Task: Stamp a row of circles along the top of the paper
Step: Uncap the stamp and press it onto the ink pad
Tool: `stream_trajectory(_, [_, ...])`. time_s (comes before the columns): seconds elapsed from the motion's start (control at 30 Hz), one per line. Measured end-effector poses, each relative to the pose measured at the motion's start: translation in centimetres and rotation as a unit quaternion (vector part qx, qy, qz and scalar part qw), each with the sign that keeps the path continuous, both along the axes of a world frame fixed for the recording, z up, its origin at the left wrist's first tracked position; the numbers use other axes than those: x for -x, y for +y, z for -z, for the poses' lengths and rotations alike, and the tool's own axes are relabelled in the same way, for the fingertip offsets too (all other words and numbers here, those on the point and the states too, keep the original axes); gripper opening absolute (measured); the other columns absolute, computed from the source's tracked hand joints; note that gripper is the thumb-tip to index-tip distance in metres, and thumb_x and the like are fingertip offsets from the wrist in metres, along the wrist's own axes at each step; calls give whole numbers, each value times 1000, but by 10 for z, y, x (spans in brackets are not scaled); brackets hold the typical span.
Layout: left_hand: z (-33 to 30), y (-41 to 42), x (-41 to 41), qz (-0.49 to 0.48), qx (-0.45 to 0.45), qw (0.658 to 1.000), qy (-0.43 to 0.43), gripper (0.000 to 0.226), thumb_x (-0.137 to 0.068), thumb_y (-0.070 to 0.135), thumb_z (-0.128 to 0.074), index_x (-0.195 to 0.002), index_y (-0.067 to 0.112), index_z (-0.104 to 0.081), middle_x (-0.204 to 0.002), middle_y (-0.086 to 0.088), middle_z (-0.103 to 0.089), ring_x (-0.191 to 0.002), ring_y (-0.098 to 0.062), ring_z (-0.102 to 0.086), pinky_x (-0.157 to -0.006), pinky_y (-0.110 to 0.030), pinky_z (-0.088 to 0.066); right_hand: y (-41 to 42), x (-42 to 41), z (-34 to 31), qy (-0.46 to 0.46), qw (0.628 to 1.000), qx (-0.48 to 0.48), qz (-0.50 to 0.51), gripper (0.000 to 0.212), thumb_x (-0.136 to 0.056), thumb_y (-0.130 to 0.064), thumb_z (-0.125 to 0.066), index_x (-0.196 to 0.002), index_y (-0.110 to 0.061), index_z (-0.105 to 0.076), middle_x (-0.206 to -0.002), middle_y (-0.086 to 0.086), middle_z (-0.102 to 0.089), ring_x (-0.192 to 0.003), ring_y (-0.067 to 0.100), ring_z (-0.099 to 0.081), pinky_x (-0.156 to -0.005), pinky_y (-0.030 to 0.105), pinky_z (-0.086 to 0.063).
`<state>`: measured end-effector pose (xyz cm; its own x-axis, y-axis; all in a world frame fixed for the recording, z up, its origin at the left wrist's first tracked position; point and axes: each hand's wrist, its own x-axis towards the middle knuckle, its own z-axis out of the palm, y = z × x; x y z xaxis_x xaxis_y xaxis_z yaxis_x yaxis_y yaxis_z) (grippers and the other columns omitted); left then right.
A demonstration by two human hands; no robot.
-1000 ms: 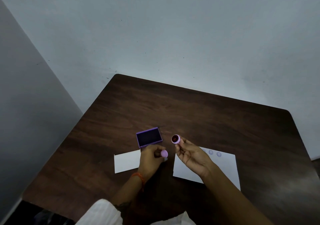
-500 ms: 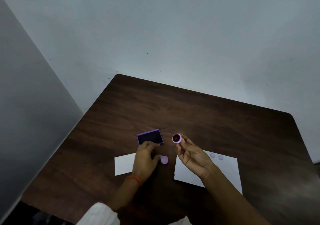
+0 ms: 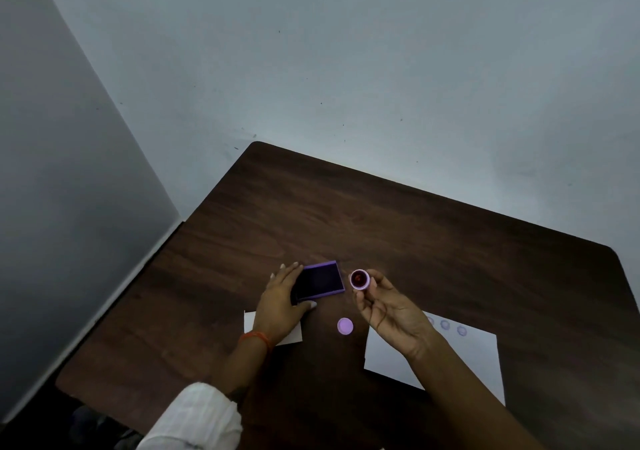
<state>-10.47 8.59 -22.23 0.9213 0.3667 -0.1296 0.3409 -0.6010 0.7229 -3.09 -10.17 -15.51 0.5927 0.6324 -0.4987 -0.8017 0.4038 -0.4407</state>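
Note:
My right hand [image 3: 391, 314] holds a small purple round stamp [image 3: 360, 279] above the table, its dark red face turned up toward me. The white paper [image 3: 464, 356] lies under that wrist, with a few faint purple circles [image 3: 453, 328] along its top edge. My left hand [image 3: 282, 300] grips the left side of the open purple ink pad [image 3: 320, 281], thumb at its near edge. The stamp's purple cap [image 3: 345, 326] lies on the table between my hands.
A smaller white sheet [image 3: 291, 335] lies partly under my left wrist. The dark wooden table [image 3: 415, 228] stands against a pale wall, with its left edge close to a grey side wall.
My left hand set the purple cap down on the table, then reached forward and took hold of the ink pad. My right hand kept the stamp nearly still.

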Motion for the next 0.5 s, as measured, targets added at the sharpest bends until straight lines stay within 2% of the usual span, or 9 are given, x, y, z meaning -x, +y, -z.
stream_trajectory(0.1, [2, -2, -1, -18, 21, 1000, -8, 71, -77, 16, -70, -138, 18, -34, -151, -3, -33, -142, -19, -21, -120, -37, -16, 6, -3, -2, -16, 1000, 10, -7, 49, -35, -1, -91, -80, -7, -73, -89, 12, -75, -81, 19, -72, -62, 25, -60])
stream_trajectory(0.17, [3, -4, -1, -29, 27, 999, -13, 69, -77, 13, -70, -137, 17, -36, -149, -4, -36, -140, -19, -27, -118, -36, -22, 11, -8, -1, -21, 999, 41, -6, 32, -61, 4, -75, -91, -7, -70, -95, 13, -72, -85, 19, -71, -64, 24, -60])
stream_trajectory(0.23, [3, -5, -1, -37, 33, 999, -20, 68, -77, 12, -70, -137, 16, -37, -148, -5, -38, -138, -19, -31, -115, -34, -26, 19, -12, -2, -61, 992, 108, -19, 24, -80, 5, -56, -101, -5, -64, -103, 14, -67, -91, 20, -67, -68, 22, -60])
stream_trajectory(0.3, [2, -6, 1, -44, 44, 998, -26, 69, -76, 11, -70, -136, 15, -38, -147, -5, -39, -137, -19, -34, -115, -34, -28, 31, -14, 0, -154, 963, 218, -47, 22, -83, 5, -55, -101, -6, -63, -103, 13, -66, -96, 21, -63, -74, 23, -59])
stream_trajectory(0.33, [3, -5, 1, -47, 47, 997, -28, 69, -76, 10, -71, -137, 15, -37, -147, -5, -39, -137, -19, -34, -115, -34, -28, 37, -14, 3, -222, 930, 286, -70, 21, -82, 3, -59, -97, -10, -65, -100, 10, -66, -97, 21, -63, -77, 26, -58])
stream_trajectory(0.4, [4, -4, 2, -49, 45, 997, -33, 71, -75, 11, -72, -137, 14, -37, -147, -5, -39, -137, -19, -34, -114, -31, -27, 50, -13, 11, -380, 826, 402, -110, 19, -78, -3, -67, -92, -15, -67, -95, 4, -68, -95, 20, -63, -83, 32, -55])
stream_trajectory(0.43, [4, -3, 2, -50, 43, 997, -33, 72, -74, 11, -72, -137, 13, -37, -147, -5, -39, -137, -19, -33, -113, -29, -26, 57, -13, 15, -449, 772, 435, -119, 19, -76, -6, -69, -92, -15, -68, -94, 4, -69, -92, 18, -64, -84, 32, -54])
stream_trajectory(0.5, [6, -3, 2, -49, 43, 997, -35, 71, -74, 11, -72, -136, 13, -38, -147, -5, -39, -138, -19, -31, -113, -28, -23, 68, -11, 23, -553, 688, 450, -137, 17, -78, -8, -67, -94, -13, -69, -95, 7, -71, -87, 17, -64, -80, 23, -49])
